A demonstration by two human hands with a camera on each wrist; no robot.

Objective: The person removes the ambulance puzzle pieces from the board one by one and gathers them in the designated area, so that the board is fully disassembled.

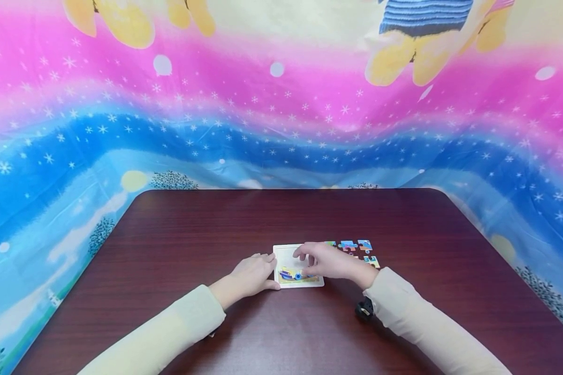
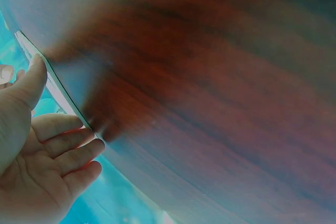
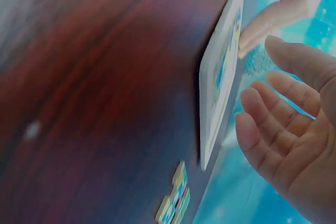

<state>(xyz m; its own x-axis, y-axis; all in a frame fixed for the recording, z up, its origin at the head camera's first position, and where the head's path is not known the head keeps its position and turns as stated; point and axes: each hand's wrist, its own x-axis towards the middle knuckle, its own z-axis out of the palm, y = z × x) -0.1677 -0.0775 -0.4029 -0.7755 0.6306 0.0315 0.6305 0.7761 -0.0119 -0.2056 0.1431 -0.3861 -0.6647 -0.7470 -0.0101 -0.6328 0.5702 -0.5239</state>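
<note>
A white-rimmed jigsaw tray lies on the table, with colourful puzzle pieces along its near side and a pale bare area behind them. My left hand touches the tray's left edge, thumb at the near corner and straight fingers farther up; the left wrist view shows them along the tray's side. Over the tray's right part hovers my right hand, hiding some of it. In the right wrist view its fingers are loosely bent, apart from the tray, with nothing between them.
Loose jigsaw pieces lie right of the tray, partly behind my right hand. The dark red-brown wooden table ends at a patterned cloth backdrop. A black device is at my right wrist.
</note>
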